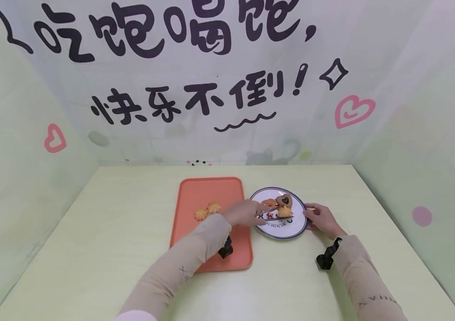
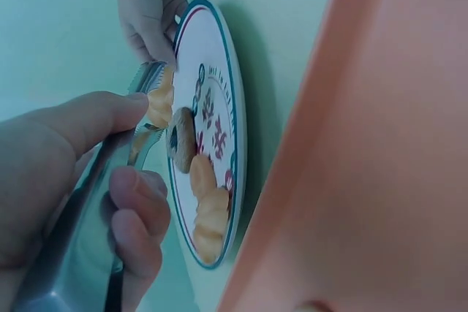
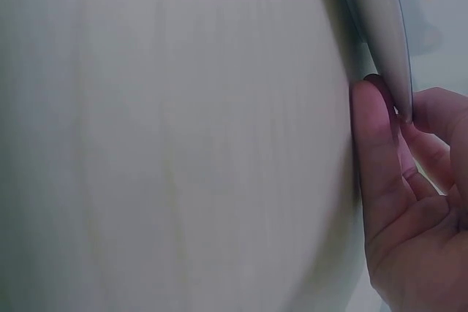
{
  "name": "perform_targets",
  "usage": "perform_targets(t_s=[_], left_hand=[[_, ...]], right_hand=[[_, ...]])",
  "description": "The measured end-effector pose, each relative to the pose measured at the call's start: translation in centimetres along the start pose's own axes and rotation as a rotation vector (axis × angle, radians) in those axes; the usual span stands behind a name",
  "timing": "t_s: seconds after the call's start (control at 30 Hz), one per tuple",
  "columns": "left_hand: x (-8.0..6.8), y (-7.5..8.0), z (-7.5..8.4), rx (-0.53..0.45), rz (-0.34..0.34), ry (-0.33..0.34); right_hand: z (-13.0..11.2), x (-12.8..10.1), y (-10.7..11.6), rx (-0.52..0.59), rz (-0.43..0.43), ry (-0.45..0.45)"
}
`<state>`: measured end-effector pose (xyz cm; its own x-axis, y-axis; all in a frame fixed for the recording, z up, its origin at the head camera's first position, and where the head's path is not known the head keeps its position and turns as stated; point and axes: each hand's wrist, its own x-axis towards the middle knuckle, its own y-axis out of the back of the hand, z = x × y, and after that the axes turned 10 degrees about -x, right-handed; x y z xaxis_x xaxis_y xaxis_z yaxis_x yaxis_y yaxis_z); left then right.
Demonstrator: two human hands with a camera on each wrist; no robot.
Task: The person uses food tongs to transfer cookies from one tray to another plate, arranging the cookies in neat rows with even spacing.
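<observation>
My left hand (image 1: 250, 213) reaches across the orange tray (image 1: 195, 191) and grips metal tongs (image 2: 88, 224). The tongs pinch a pale cookie (image 2: 160, 100) just over a white plate (image 1: 289, 226) with a blue rim and red lettering. On the plate (image 2: 216, 56) lie a heart cookie with a chocolate centre (image 2: 180, 139) and a few golden cookies (image 2: 206, 206). My right hand (image 1: 314, 216) holds the plate's right edge; in the right wrist view its fingers (image 3: 374, 151) curl under the rim (image 3: 380, 27).
Two flower-shaped cookies (image 1: 207, 210) sit on the tray's upper half. The tray and plate stand on a pale yellow-green table (image 1: 111, 232) closed in by printed walls at the back (image 1: 227, 89) and both sides.
</observation>
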<state>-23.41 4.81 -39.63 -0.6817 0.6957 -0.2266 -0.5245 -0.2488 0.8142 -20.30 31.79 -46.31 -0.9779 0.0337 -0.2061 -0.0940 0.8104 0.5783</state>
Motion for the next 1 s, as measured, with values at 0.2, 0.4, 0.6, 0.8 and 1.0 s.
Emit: perform_targets(t_s=[0.2, 0.4, 0.6, 0.8, 1.0], left_hand=[[0.5, -0.6, 0.8, -0.033, 0.007, -0.015], [1.1, -1.4, 1.2, 0.011, 0.011, -0.032], [1.4, -2.3, 1.2, -0.009, 0.006, -0.044], [1.9, -2.9, 1.1, -0.046, 0.014, -0.009], [2.0, -3.0, 1.3, -0.049, 0.021, 0.039]], right_hand=[[-0.1, 0.2, 0.0, -0.002, -0.008, 0.023], [0.0, 0.1, 0.1, 0.009, -0.006, 0.028], [0.2, 0.1, 0.0, 0.000, -0.004, 0.008], [0.2, 0.1, 0.0, -0.001, -0.004, -0.013], [0.1, 0.1, 0.0, 0.010, -0.004, 0.001]])
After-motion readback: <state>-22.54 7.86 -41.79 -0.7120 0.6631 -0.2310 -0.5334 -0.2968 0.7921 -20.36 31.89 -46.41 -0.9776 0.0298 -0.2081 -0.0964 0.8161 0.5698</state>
